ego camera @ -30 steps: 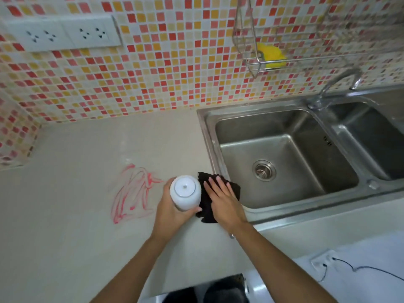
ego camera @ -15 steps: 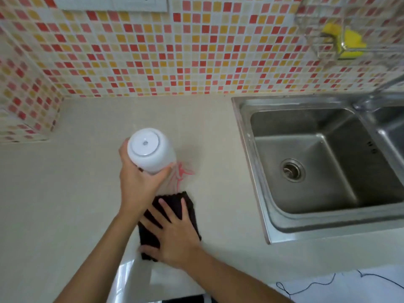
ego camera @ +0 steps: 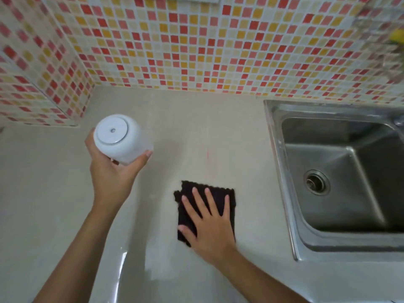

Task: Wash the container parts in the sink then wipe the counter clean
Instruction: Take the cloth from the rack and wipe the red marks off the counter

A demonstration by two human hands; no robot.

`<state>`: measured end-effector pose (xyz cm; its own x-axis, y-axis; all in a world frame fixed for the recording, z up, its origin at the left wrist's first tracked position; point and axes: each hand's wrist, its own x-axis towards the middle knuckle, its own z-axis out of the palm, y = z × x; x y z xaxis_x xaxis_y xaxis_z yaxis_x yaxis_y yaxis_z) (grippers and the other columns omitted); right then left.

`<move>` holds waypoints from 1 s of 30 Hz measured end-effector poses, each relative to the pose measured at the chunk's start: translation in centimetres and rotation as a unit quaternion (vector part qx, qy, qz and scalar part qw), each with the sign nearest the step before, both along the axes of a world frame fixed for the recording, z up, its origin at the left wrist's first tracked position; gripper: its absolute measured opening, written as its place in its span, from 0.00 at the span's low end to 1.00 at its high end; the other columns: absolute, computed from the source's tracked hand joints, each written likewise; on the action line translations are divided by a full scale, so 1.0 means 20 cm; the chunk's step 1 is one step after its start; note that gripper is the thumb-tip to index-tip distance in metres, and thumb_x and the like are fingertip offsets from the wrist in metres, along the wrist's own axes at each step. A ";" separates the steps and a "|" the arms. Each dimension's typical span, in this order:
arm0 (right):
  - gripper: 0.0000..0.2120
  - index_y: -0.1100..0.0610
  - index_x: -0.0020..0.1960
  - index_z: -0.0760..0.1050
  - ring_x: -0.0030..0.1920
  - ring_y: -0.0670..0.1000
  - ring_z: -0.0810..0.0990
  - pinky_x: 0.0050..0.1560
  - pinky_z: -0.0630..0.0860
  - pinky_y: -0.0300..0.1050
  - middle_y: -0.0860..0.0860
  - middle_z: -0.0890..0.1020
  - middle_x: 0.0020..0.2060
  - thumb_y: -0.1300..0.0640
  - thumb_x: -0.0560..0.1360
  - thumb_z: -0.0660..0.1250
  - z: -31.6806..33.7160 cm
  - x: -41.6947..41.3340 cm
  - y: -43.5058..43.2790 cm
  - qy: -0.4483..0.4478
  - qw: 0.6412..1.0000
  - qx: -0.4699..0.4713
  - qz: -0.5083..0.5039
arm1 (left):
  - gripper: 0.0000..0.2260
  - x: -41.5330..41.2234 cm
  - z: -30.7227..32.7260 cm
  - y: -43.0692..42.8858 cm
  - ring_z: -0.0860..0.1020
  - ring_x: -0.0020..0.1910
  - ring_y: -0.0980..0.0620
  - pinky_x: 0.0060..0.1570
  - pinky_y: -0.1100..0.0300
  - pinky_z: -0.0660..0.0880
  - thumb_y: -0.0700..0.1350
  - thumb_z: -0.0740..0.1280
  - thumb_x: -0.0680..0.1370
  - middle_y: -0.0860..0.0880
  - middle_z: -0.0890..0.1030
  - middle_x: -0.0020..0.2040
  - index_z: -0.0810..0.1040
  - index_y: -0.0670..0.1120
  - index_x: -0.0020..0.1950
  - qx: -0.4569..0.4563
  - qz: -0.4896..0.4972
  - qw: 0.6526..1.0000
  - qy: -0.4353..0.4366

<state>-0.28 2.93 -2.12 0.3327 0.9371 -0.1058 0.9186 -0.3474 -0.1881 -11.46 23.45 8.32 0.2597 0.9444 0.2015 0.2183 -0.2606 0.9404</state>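
Observation:
My left hand (ego camera: 111,178) holds a white round container (ego camera: 119,137) lifted above the beige counter (ego camera: 43,193), its flat end facing the camera. My right hand (ego camera: 207,224) lies flat, fingers spread, pressing a black cloth (ego camera: 227,193) on the counter just left of the sink. A faint thin red streak (ego camera: 208,156) remains on the counter above the cloth. The steel sink (ego camera: 275,149) is at the right, with its drain (ego camera: 316,182) showing and nothing in the basin.
Mosaic tiled walls in red, orange and cream rise behind the counter and form a corner at the left (ego camera: 65,101). A yellow sponge (ego camera: 396,37) is blurred at the top right edge. A wet sheen (ego camera: 122,265) shows on the counter's near part.
The red smear that lay on the counter is wiped away except a thin streak. My right hand slid the cloth to the right, towards the sink. My left hand moved the container left.

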 end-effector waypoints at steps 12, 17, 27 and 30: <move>0.32 0.39 0.77 0.45 0.78 0.53 0.42 0.69 0.36 0.71 0.45 0.46 0.78 0.30 0.76 0.41 -0.02 0.65 0.88 -0.011 0.998 -0.043 -0.049 | 0.42 0.13 -0.05 0.01 0.73 0.65 0.57 0.57 0.66 0.74 0.45 0.80 0.66 0.54 0.71 0.67 0.58 0.48 0.73 -0.003 -0.022 1.000 0.022; 0.33 0.43 0.78 0.45 0.78 0.56 0.45 0.72 0.39 0.67 0.49 0.48 0.79 0.31 0.77 0.43 -0.01 0.48 0.59 0.001 0.997 0.004 -0.080 | 0.42 0.09 -0.02 0.03 0.73 0.65 0.56 0.58 0.63 0.75 0.46 0.79 0.66 0.52 0.71 0.68 0.59 0.48 0.73 -0.007 -0.025 0.999 0.027; 0.35 0.42 0.78 0.51 0.77 0.57 0.53 0.70 0.51 0.70 0.48 0.54 0.78 0.29 0.75 0.51 0.01 0.02 0.00 0.015 1.000 0.000 -0.001 | 0.42 0.19 0.07 0.06 0.73 0.63 0.59 0.57 0.69 0.74 0.45 0.79 0.66 0.54 0.71 0.67 0.58 0.50 0.73 -0.022 -0.055 0.998 0.010; 0.34 0.42 0.77 0.53 0.77 0.57 0.53 0.72 0.45 0.69 0.48 0.55 0.78 0.29 0.75 0.52 -0.01 0.19 0.25 0.004 1.000 0.015 -0.015 | 0.42 0.19 0.06 0.03 0.73 0.64 0.59 0.58 0.69 0.73 0.45 0.80 0.66 0.55 0.71 0.67 0.59 0.51 0.73 -0.019 -0.054 0.998 0.014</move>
